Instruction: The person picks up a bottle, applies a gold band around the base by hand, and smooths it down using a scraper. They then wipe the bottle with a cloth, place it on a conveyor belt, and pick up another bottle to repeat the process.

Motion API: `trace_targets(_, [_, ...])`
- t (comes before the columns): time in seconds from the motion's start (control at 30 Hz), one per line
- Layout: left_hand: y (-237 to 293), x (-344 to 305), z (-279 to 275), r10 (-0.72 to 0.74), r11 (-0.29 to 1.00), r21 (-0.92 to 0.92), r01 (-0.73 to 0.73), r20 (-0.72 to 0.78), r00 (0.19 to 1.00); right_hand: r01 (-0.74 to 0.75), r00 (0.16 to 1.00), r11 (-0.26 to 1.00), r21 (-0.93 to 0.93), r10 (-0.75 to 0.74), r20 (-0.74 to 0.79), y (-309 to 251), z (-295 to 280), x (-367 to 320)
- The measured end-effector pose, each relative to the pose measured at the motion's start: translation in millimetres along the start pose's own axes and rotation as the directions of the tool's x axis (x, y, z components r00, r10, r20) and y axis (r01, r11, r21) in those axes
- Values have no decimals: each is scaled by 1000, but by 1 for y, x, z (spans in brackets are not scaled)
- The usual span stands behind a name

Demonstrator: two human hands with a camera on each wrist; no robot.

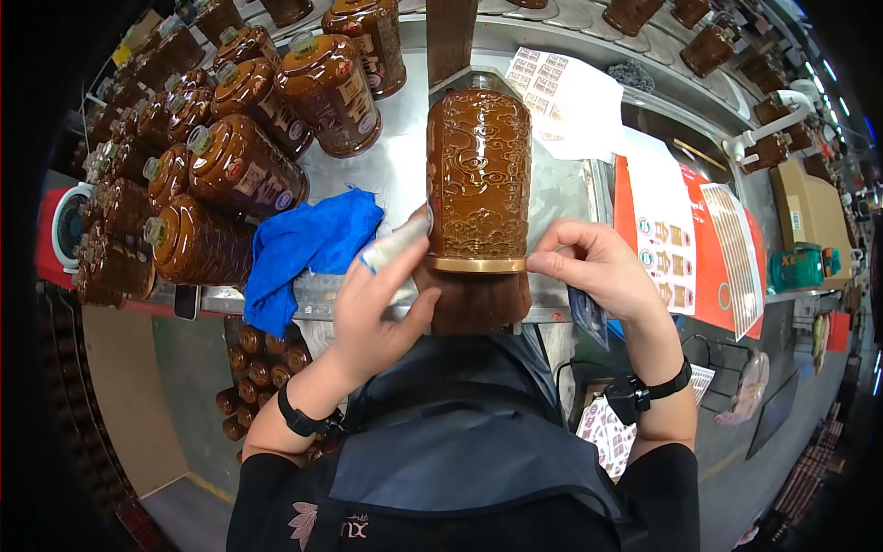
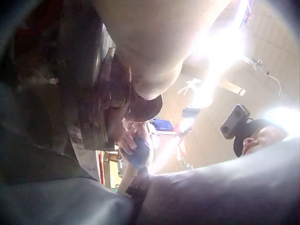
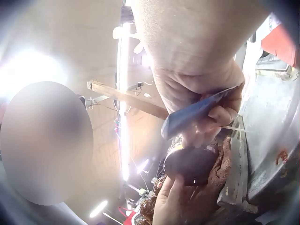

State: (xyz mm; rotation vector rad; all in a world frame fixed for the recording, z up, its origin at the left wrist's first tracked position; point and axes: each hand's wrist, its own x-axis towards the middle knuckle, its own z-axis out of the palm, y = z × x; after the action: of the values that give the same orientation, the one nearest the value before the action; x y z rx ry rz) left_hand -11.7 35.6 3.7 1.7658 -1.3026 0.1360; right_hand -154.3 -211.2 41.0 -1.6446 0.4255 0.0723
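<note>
A brown embossed bottle (image 1: pixel 479 175) lies with its neck away from the person and its base on a brown padded rest (image 1: pixel 480 308). A gold band (image 1: pixel 478 265) runs across it near the base. The left hand (image 1: pixel 377 308), with white covering on its fingers, lays extended fingers against the bottle's left side, thumb apart. At the band's right end, the right hand (image 1: pixel 593 265) pinches with thumb and forefinger. A blue flat object (image 3: pixel 199 112) is tucked in the right hand; in the head view it hangs below the palm. The bottle's underside is hidden.
Several filled brown bottles (image 1: pixel 244 170) crowd the left side of the table, beside a blue cloth (image 1: pixel 313 248). Label sheets (image 1: pixel 662 248) lie on a red sheet (image 1: pixel 630 198) at the right. A wooden post (image 1: pixel 451 37) stands beyond the bottle's neck.
</note>
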Motion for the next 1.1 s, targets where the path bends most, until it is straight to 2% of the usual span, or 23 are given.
trace_targets(0.03, [1, -3, -2, 81, 996, 34, -81, -3, 997, -1, 1000, 1000, 1, 1, 1, 1, -1, 1])
trace_targets(0.1, [8, -6, -1, 102, 994, 40, -101, -28, 994, -36, 999, 999, 34, 35, 29, 2, -2, 3])
trace_targets(0.17, [13, -2, -1, 214, 974, 90, -209, -43, 976, -30, 999, 999, 36, 29, 30, 4, -1, 4])
trace_targets(0.33, [21, 13, 6, 281, 945, 187, -269, -39, 959, -15, 1000, 999, 29, 14, 23, 3, -2, 3])
trace_targets(0.4, [19, 20, 10, 426, 885, 211, -415, -4, 905, -13, 1000, 999, 37, 12, 26, 5, -2, 4])
trace_targets(0.5, [25, 27, 20, 470, 848, 259, -462, 34, 882, -16, 999, 999, 51, 14, 37, 6, -2, 5])
trace_targets(0.53, [27, 28, 29, 449, 871, 231, -434, -15, 893, -17, 999, 999, 49, 15, 40, 6, -1, 5])
trace_targets(0.63, [30, 27, 33, 483, 825, 317, -467, 32, 875, -21, 999, 996, 88, 17, 39, 5, 0, 5])
trace_targets(0.7, [25, 26, 25, 494, 833, 273, -481, 24, 869, -30, 998, 997, 64, 27, 50, 4, 1, 5])
trace_targets(0.8, [16, 12, 6, 367, 908, 210, -362, 16, 930, -40, 998, 998, 41, 39, 44, 7, 1, 6])
trace_targets(0.93, [17, 10, -1, 297, 933, 220, -286, -18, 955, -48, 998, 997, 54, 45, 52, 10, 1, 9])
trace_targets(1.1, [14, 24, 13, 466, 861, 226, -456, 8, 885, -75, 996, 995, 67, 71, 54, 6, 0, 9])
